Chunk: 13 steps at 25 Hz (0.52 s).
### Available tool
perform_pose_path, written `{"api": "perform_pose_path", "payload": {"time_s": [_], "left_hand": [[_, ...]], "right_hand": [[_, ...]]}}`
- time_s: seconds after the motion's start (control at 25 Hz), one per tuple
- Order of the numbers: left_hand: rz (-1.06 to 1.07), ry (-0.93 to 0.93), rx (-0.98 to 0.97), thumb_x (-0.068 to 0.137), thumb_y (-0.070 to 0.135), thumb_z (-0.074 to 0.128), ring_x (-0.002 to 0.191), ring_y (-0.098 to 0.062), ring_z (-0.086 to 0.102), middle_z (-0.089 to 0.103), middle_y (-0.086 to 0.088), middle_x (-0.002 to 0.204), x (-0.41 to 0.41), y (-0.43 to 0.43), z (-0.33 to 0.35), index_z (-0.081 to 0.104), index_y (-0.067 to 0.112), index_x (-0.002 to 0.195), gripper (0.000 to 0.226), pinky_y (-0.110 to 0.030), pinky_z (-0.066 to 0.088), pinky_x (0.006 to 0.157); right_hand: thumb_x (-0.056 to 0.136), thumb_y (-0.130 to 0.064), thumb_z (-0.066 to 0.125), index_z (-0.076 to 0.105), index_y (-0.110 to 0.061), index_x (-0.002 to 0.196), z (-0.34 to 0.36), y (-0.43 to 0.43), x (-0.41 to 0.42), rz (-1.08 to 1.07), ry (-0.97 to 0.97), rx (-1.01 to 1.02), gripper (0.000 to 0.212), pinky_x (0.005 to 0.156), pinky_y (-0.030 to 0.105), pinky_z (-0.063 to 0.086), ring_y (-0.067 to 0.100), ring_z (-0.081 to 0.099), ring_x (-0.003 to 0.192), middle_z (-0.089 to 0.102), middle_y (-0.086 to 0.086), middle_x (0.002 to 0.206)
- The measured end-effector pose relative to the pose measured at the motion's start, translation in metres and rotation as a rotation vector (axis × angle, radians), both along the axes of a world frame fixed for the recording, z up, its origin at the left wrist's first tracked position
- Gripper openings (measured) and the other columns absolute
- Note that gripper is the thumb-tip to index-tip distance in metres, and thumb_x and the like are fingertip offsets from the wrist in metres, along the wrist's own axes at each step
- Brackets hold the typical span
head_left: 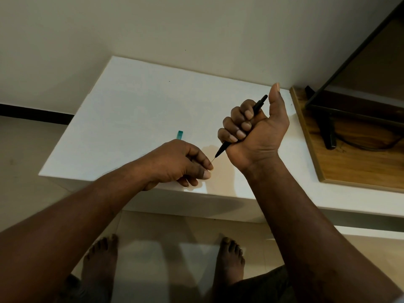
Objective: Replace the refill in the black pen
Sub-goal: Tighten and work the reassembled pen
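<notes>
My right hand [254, 130] grips the black pen [259, 106] in a fist above the white table, thumb stuck up, the pen's clicker end pointing up-right and its tip down-left. A thin refill tip [213, 159] sticks out of the pen's cone. My left hand [181, 162] pinches that thin tip between thumb and forefinger, just left of the pen. Behind my left hand, a small teal object [179, 135] lies on the table, partly hidden.
The white table [135, 106] stands against a pale wall. At the right a wooden board [349, 162] carries a dark screen stand [329, 132] and a cable. My bare feet stand on the tiled floor below the table's front edge.
</notes>
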State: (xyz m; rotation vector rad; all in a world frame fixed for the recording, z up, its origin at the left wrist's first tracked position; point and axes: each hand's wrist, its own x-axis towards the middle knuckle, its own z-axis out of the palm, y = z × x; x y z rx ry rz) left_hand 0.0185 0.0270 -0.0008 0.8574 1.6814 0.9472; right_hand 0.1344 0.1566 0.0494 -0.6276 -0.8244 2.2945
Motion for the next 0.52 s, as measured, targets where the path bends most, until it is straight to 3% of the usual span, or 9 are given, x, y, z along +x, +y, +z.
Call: {"api": "perform_pose_path", "payload": {"time_s": [0.52], "left_hand": [[-0.009,-0.023,-0.042,0.091,0.024,0.076,0.068,-0.017,0.075,0.082,0.000,0.090,-0.0010,-0.0022,0.0022,0.081,0.016,0.097,0.010,-0.022,0.057,0.058]], "right_hand": [[0.100,-0.068,0.045,0.040,-0.016,0.061,-0.0003,0.0013,0.0001,-0.015,-0.009,0.000,0.066,0.048,0.028,0.015,0.013,0.012,0.049,0.024,-0.003,0.054]]}}
